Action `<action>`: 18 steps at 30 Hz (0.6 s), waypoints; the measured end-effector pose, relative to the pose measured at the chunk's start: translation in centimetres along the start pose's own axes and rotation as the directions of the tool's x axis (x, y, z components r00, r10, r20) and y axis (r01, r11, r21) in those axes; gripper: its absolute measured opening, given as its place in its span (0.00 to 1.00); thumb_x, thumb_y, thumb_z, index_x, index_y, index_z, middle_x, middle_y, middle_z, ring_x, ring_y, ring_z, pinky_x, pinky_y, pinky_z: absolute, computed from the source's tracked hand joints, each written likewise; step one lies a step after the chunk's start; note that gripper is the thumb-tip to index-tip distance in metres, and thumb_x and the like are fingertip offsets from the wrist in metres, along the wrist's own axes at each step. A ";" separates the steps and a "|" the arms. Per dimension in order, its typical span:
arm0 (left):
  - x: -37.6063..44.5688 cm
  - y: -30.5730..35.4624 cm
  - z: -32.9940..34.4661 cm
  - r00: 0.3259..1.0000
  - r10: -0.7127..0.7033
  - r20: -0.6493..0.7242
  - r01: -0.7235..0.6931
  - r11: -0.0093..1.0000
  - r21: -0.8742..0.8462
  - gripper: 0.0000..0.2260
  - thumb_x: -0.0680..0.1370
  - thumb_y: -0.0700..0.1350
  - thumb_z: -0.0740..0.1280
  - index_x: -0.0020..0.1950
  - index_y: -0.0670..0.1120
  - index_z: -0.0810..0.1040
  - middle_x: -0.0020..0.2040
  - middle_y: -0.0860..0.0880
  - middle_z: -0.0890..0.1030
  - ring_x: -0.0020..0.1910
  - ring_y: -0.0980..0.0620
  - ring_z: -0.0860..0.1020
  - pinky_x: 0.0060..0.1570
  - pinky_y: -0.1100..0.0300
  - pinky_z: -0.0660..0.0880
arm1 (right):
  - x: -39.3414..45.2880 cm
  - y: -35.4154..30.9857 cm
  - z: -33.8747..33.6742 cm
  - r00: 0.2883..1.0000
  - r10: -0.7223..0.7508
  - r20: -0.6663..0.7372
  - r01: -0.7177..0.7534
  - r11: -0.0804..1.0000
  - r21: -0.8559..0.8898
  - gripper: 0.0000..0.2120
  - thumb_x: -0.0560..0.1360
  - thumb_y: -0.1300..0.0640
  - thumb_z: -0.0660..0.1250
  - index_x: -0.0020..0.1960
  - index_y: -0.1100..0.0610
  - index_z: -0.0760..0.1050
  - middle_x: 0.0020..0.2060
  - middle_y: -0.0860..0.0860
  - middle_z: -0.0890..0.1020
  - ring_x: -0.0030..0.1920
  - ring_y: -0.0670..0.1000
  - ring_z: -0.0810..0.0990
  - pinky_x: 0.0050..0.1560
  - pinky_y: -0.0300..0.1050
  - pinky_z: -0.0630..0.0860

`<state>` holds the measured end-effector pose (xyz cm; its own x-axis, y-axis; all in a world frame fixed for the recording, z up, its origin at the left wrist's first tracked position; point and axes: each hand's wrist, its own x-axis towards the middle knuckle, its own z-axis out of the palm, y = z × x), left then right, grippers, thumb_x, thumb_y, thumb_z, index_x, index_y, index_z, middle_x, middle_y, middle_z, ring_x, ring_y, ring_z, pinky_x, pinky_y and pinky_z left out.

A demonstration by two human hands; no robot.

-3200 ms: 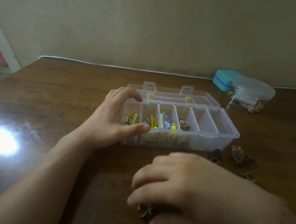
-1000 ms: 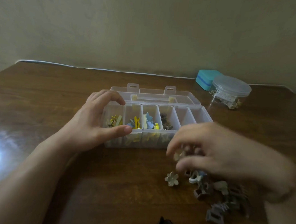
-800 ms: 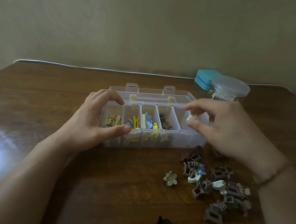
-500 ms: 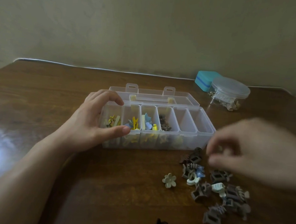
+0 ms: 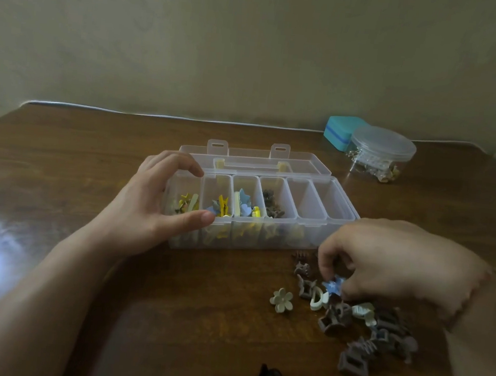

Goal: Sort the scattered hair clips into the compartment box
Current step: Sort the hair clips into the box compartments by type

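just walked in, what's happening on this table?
A person is sorting hair clips into a clear compartment box. The left hand grips the box's left end. The right hand pinches a small blue clip at the loose pile in front of the box. Four compartments hold clips; the two rightmost look empty.

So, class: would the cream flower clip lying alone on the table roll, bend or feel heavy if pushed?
The cream flower clip lies flat on its petals, so it would probably slide, not roll. It looks like small moulded plastic: likely stiff and light.
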<state>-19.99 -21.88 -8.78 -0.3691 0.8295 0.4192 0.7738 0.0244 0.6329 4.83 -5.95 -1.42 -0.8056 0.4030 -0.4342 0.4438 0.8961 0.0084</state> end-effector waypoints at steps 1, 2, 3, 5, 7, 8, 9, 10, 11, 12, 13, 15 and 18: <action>0.0 0.0 0.0 1.000 0.000 0.000 0.000 1.000 0.001 0.29 0.65 0.69 0.68 0.60 0.55 0.74 0.61 0.62 0.73 0.66 0.61 0.67 0.57 0.66 0.66 | -0.1 0.1 0.0 1.000 -0.006 -0.014 0.006 1.000 0.000 0.08 0.71 0.48 0.71 0.49 0.40 0.76 0.39 0.39 0.73 0.42 0.41 0.72 0.39 0.40 0.72; 0.0 -0.1 0.0 1.000 0.000 0.001 0.000 1.000 0.001 0.28 0.66 0.69 0.68 0.60 0.55 0.74 0.61 0.61 0.73 0.66 0.61 0.67 0.57 0.66 0.66 | -0.3 0.2 0.0 0.999 -0.011 -0.033 0.011 1.000 0.006 0.07 0.71 0.48 0.70 0.48 0.41 0.76 0.39 0.40 0.74 0.43 0.41 0.73 0.40 0.40 0.74; 0.0 -0.1 0.0 1.000 0.002 0.001 -0.002 1.000 0.002 0.28 0.66 0.68 0.69 0.60 0.55 0.74 0.61 0.61 0.74 0.66 0.60 0.67 0.57 0.65 0.66 | -0.6 0.5 -0.1 0.998 -0.016 -0.056 0.017 1.000 0.022 0.06 0.71 0.47 0.70 0.47 0.41 0.75 0.39 0.41 0.75 0.43 0.41 0.75 0.42 0.41 0.76; -0.1 0.0 0.0 1.000 0.005 -0.002 -0.005 1.000 0.005 0.28 0.66 0.68 0.69 0.60 0.55 0.75 0.61 0.60 0.74 0.66 0.60 0.67 0.57 0.66 0.66 | -1.3 0.9 -0.5 0.992 -0.046 -0.115 0.060 0.991 0.118 0.06 0.69 0.45 0.71 0.44 0.41 0.75 0.38 0.43 0.78 0.40 0.43 0.77 0.40 0.42 0.77; 0.0 0.1 0.1 1.000 0.004 0.000 -0.004 1.000 0.009 0.28 0.66 0.68 0.68 0.60 0.54 0.75 0.61 0.60 0.74 0.66 0.60 0.67 0.58 0.66 0.65 | -1.7 0.8 -1.0 0.970 -0.126 -0.209 0.182 0.944 0.277 0.06 0.69 0.44 0.72 0.43 0.41 0.76 0.41 0.38 0.79 0.39 0.42 0.79 0.36 0.40 0.76; 0.0 0.1 0.1 1.000 0.004 0.002 -0.004 1.000 0.011 0.29 0.66 0.68 0.68 0.60 0.54 0.75 0.61 0.60 0.73 0.66 0.60 0.67 0.58 0.67 0.65 | -1.5 0.3 -1.1 0.942 -0.165 -0.291 0.262 0.906 0.333 0.05 0.69 0.45 0.72 0.43 0.41 0.76 0.43 0.33 0.78 0.39 0.39 0.79 0.36 0.36 0.75; 0.0 0.1 0.1 1.000 0.004 0.004 -0.004 1.000 0.012 0.29 0.66 0.68 0.68 0.60 0.54 0.75 0.61 0.60 0.73 0.66 0.61 0.67 0.58 0.67 0.65 | -1.0 -0.3 -1.0 0.901 -0.172 -0.398 0.329 0.868 0.371 0.05 0.68 0.47 0.72 0.42 0.42 0.77 0.43 0.31 0.78 0.39 0.37 0.78 0.36 0.32 0.74; 0.0 0.1 0.1 1.000 0.003 0.005 -0.003 1.000 0.011 0.29 0.66 0.69 0.68 0.60 0.54 0.75 0.61 0.61 0.73 0.66 0.61 0.67 0.58 0.68 0.65 | -0.2 -1.1 -0.8 0.848 -0.136 -0.512 0.376 0.835 0.401 0.05 0.68 0.48 0.72 0.43 0.43 0.77 0.41 0.32 0.79 0.37 0.38 0.78 0.35 0.31 0.74; 0.0 0.1 0.0 1.000 0.002 0.006 -0.002 1.000 0.009 0.29 0.66 0.69 0.68 0.60 0.54 0.75 0.61 0.61 0.73 0.66 0.62 0.67 0.58 0.68 0.65 | 0.7 -1.9 -0.5 0.785 -0.077 -0.615 0.405 0.815 0.415 0.05 0.69 0.48 0.71 0.44 0.44 0.78 0.39 0.36 0.80 0.35 0.40 0.78 0.33 0.32 0.75; 0.0 0.1 0.0 1.000 0.002 0.006 -0.002 1.000 0.007 0.29 0.66 0.69 0.68 0.60 0.54 0.75 0.61 0.61 0.73 0.66 0.63 0.67 0.58 0.68 0.65 | 1.8 -2.6 0.0 0.714 -0.016 -0.700 0.416 0.814 0.405 0.07 0.69 0.47 0.70 0.47 0.44 0.78 0.37 0.38 0.81 0.34 0.41 0.78 0.32 0.34 0.76; 0.0 0.1 0.0 1.000 0.003 0.008 -0.003 1.000 0.005 0.29 0.66 0.69 0.68 0.60 0.54 0.75 0.61 0.61 0.73 0.66 0.63 0.66 0.58 0.67 0.65 | 2.7 -3.3 0.5 0.642 0.030 -0.766 0.403 0.837 0.371 0.08 0.71 0.46 0.69 0.49 0.44 0.78 0.37 0.39 0.81 0.34 0.42 0.78 0.33 0.35 0.76; 0.0 0.2 0.0 1.000 0.006 0.009 -0.006 1.000 0.003 0.29 0.66 0.69 0.68 0.60 0.54 0.75 0.62 0.61 0.73 0.66 0.62 0.66 0.59 0.66 0.66 | 4.6 -4.2 1.5 0.500 0.076 -0.863 0.308 0.915 0.259 0.09 0.73 0.44 0.68 0.49 0.47 0.78 0.38 0.41 0.81 0.36 0.41 0.75 0.34 0.35 0.73; 0.1 0.1 0.0 1.000 0.010 0.004 -0.010 1.000 0.001 0.29 0.65 0.69 0.68 0.60 0.53 0.75 0.61 0.61 0.73 0.66 0.62 0.66 0.59 0.65 0.66 | 6.0 -4.9 2.0 0.474 0.040 -0.880 0.198 0.969 0.151 0.14 0.75 0.39 0.64 0.45 0.48 0.80 0.39 0.43 0.81 0.41 0.44 0.74 0.36 0.38 0.67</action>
<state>-19.92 -21.82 -8.68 -0.3594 0.8317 0.4232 0.7781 0.0168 0.6279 -1.40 -8.32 -5.86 -0.7095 0.3904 0.5867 0.3295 0.9197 -0.2136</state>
